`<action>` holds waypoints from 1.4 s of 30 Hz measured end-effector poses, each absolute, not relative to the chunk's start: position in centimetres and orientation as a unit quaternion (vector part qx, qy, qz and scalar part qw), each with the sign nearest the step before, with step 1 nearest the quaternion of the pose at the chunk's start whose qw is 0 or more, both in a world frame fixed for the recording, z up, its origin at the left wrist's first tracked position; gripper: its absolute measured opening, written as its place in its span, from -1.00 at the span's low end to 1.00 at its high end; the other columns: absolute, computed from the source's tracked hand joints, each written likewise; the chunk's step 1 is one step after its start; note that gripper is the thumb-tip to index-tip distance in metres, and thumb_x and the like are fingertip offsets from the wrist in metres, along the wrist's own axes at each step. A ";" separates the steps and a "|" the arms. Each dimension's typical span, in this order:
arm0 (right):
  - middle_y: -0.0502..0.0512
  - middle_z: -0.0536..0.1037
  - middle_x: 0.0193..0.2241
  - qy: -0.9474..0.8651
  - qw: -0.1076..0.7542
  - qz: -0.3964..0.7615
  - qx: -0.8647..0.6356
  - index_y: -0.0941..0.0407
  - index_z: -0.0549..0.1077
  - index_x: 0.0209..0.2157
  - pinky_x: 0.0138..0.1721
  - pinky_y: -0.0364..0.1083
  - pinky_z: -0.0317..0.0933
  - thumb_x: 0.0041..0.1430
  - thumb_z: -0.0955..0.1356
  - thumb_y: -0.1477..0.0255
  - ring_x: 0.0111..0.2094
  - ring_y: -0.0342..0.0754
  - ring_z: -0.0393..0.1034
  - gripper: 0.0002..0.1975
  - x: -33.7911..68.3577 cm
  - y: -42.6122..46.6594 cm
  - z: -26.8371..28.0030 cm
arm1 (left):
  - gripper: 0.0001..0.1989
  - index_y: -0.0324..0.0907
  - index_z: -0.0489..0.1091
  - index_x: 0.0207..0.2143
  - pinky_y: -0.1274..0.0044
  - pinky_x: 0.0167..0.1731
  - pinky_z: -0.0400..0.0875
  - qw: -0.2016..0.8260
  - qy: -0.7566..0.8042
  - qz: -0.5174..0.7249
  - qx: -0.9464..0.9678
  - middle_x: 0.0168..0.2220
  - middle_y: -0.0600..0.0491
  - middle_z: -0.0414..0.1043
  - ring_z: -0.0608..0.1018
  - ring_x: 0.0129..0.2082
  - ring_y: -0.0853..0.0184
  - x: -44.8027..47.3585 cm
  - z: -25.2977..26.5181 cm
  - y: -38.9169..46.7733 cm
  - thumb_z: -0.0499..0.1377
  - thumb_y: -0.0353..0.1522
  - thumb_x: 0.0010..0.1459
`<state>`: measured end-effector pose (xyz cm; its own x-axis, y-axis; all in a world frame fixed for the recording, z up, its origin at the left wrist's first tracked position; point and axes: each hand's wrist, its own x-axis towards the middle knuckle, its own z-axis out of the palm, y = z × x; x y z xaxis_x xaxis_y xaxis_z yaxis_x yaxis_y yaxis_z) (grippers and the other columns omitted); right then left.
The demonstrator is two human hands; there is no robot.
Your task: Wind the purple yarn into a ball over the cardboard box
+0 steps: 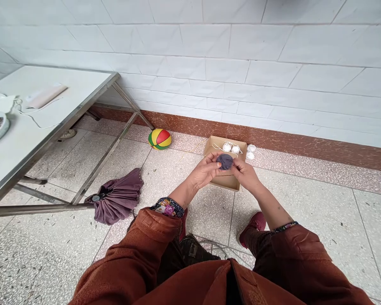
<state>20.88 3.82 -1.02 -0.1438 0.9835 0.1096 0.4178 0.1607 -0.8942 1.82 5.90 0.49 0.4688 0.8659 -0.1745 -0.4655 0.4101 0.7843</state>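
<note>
No legible text, brands or numbers (a pale mark (pixel 192 249) between the shoes (pixel 257 222) too unclear)

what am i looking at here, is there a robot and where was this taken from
There is no machine: these are a person's two bare hands. The single picture comes from a camera worn on the head, looking forward and down, so the brown sleeves reach in from below. The left hand and right hand hold a dark rounded bundle; its material is hard to tell. On the floor beyond sits a cardboard box with white balls inside. Further left lie a colourful ball and a purple pleated thing, perhaps a folded umbrella. At far left stands a table bearing a bowl.
</note>
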 end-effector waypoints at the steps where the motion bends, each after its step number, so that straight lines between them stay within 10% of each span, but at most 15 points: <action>1: -0.02 0.47 -0.51 -0.674 0.374 0.376 -0.514 0.06 0.42 -0.44 -0.38 -0.09 0.17 0.27 0.32 0.25 -0.47 -0.08 0.29 -0.76 20.7 3.6 -0.7 | -0.53 -0.14 0.43 -0.10 0.41 -0.04 0.41 0.769 0.316 0.440 0.339 -0.05 -0.02 0.51 0.54 -0.08 0.28 1.8 0.3 6.2 0.44 -0.30 -0.10; 9: 0.01 0.53 -0.43 -0.677 0.393 0.451 -0.427 0.05 0.51 -0.38 -0.30 -0.07 0.27 0.28 0.38 0.17 -0.39 -0.06 0.38 -0.73 21.3 2.9 1.5 | -0.56 -0.17 0.37 -0.17 0.44 -0.09 0.33 0.614 0.462 0.417 0.486 -0.21 0.06 0.49 0.49 -0.22 0.36 1.9 -0.9 6.6 0.41 -0.39 -0.15; 16: 0.01 0.49 -0.45 -0.627 0.466 0.361 -0.509 0.05 0.49 -0.40 -0.26 -0.04 0.25 0.26 0.38 0.22 -0.38 -0.04 0.36 -0.78 22.2 4.1 -0.2 | -0.41 -0.10 0.37 -0.04 0.46 -0.13 0.35 0.723 0.313 0.338 0.515 -0.21 0.07 0.47 0.51 -0.18 0.34 2.3 0.3 5.3 0.47 -0.39 -0.15; 27: -0.01 0.49 -0.47 -0.753 0.299 0.424 -0.405 0.07 0.49 -0.37 -0.34 -0.10 0.17 0.35 0.32 0.22 -0.43 -0.09 0.32 -0.73 20.6 2.7 0.0 | -0.57 -0.18 0.43 -0.16 0.46 -0.06 0.39 0.682 0.408 0.499 0.346 -0.16 0.04 0.52 0.53 -0.16 0.36 1.9 -0.7 7.0 0.44 -0.37 -0.12; 32: 0.01 0.52 -0.42 -0.663 0.415 0.458 -0.423 0.05 0.55 -0.33 -0.33 -0.08 0.23 0.30 0.38 0.12 -0.40 -0.07 0.35 -0.71 21.4 2.8 1.6 | -0.58 -0.21 0.43 -0.16 0.45 -0.08 0.34 0.621 0.481 0.405 0.468 -0.24 0.07 0.51 0.50 -0.24 0.37 1.7 -1.3 6.9 0.40 -0.43 -0.13; 42: 0.00 0.49 -0.48 -0.628 0.417 0.380 -0.536 0.07 0.50 -0.38 -0.33 -0.07 0.21 0.27 0.34 0.21 -0.42 -0.05 0.34 -0.75 22.4 4.3 -1.2 | -0.39 -0.08 0.41 0.06 0.42 -0.03 0.37 0.795 0.247 0.352 0.428 -0.10 0.00 0.51 0.55 -0.10 0.30 2.0 0.4 5.3 0.47 -0.35 -0.07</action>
